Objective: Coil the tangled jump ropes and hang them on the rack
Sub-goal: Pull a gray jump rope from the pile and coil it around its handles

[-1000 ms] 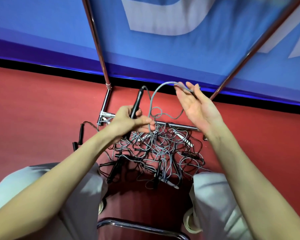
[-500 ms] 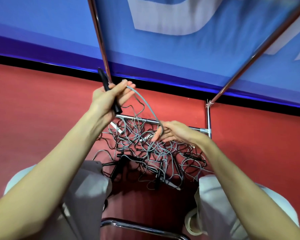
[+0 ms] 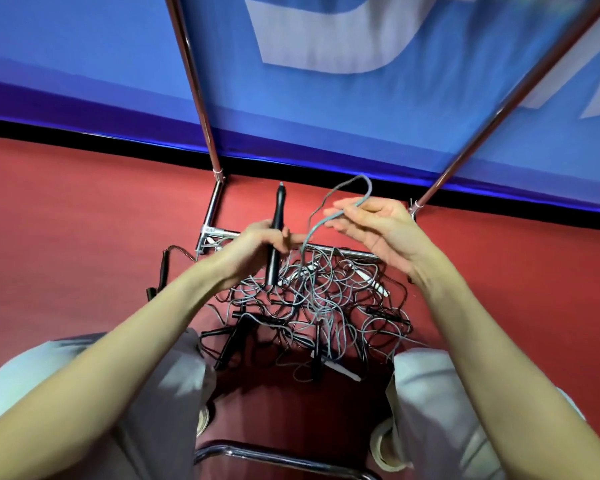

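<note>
Since 0.5 s ago right hand (image 3: 374, 226) rose from the tangled pile (image 3: 312, 306), pinching grey rope (image 3: 329, 216); left hand (image 3: 257, 244) dropped, gripping black handle (image 3: 276, 233). 1 coil loop forming.

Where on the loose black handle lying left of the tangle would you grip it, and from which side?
Grip the loose black handle round the middle of its shaft, probably coming from the bare red floor on its left. It lies apart from the tangled pile, with only its thin cord running from its top end rightwards toward the rack base, so that side looks free of snags.
</note>
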{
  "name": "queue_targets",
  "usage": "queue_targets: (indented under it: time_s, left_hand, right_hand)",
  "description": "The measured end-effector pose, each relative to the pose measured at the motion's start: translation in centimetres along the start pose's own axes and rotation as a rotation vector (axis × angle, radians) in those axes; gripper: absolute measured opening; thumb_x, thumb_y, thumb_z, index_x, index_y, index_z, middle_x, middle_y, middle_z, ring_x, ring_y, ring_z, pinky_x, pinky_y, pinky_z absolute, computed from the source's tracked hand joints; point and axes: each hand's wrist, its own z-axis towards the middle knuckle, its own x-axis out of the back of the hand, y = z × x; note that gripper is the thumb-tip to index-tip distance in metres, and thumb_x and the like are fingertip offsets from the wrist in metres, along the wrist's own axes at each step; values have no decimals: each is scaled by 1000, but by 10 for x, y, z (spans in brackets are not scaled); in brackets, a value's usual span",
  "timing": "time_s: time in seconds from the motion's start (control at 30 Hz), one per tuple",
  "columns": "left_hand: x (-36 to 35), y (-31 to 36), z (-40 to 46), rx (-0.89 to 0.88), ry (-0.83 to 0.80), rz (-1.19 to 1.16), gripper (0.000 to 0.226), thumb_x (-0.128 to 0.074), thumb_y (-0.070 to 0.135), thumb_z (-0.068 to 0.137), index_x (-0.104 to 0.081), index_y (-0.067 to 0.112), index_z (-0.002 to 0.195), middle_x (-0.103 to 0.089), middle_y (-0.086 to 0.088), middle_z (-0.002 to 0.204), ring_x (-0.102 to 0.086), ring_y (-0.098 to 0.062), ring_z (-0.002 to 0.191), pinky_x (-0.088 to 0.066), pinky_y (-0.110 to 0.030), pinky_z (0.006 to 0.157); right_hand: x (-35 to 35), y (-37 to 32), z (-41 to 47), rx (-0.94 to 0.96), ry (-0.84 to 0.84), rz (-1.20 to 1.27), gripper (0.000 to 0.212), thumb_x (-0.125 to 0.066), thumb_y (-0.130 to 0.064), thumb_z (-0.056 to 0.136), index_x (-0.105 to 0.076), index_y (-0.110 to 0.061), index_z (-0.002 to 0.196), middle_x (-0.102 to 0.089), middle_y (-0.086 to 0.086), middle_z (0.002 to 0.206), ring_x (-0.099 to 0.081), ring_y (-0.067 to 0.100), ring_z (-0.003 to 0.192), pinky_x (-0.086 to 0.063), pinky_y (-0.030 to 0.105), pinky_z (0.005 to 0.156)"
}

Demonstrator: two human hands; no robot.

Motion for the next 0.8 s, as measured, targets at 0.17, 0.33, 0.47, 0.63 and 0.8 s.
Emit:
queue_targets:
  time_s: [0.17, 0.33, 0.47, 0.63, 0.8]
  left_hand:
    - [-8, -9, 2, -59, -109, 185, 36, -55, -15, 87, -35, 15, 82, -69, -21, 111, -66, -30, 110, -45, -43, 103]
    - [-10, 7, 4, -187, 22, -64, 38, -47, -20, 88, -35, 14, 76, -73, -16, 88, -73, -31, 83, -61, -43, 70]
    - [-6, 25, 3, -247, 64, -288, 32, -46, -17, 87, -38, 12, 76, -74, -14, 86, -74, -28, 83, -61, -41, 66]
    - [20, 35, 3, -323, 248, -437, 34, -45, -18, 89, -40, 11, 75, -74, -17, 91, -73, -29, 87, -61, -42, 66]
    - [39, 27, 9, -334, 335, -279, 27, -57, -5, 90, -41, 11, 77, -73, -19, 97, -72, -31, 95, -60, -40, 78]
  right_hand:
    - [7, -3, 6, 153, 245, 243, 18, -50, 5, 92, -68, 5, 92, -74, 16, 89, -73, 23, 84, -56, 22, 76]
    - [29, 13, 13, 23, 386, -76, 26, -45, -13, 101, -61, 1, 117, -70, 15, 108, -69, 23, 101, -57, 32, 84]
    - [11, 35, 10, -304, 34, -446, 46, -37, 15, 87, -60, -8, 120, -63, 13, 125, -61, 22, 113, -50, 28, 93]
    - [0, 47, 6, -322, -344, -897, 34, -46, 13, 86, -68, -5, 107, -69, 10, 111, -61, 13, 99, -44, 29, 86]
    - [8, 29, 5, -115, -107, -810, 22, -43, -11, 102, -63, -4, 99, -73, 15, 86, -70, 36, 85, -54, 38, 73]
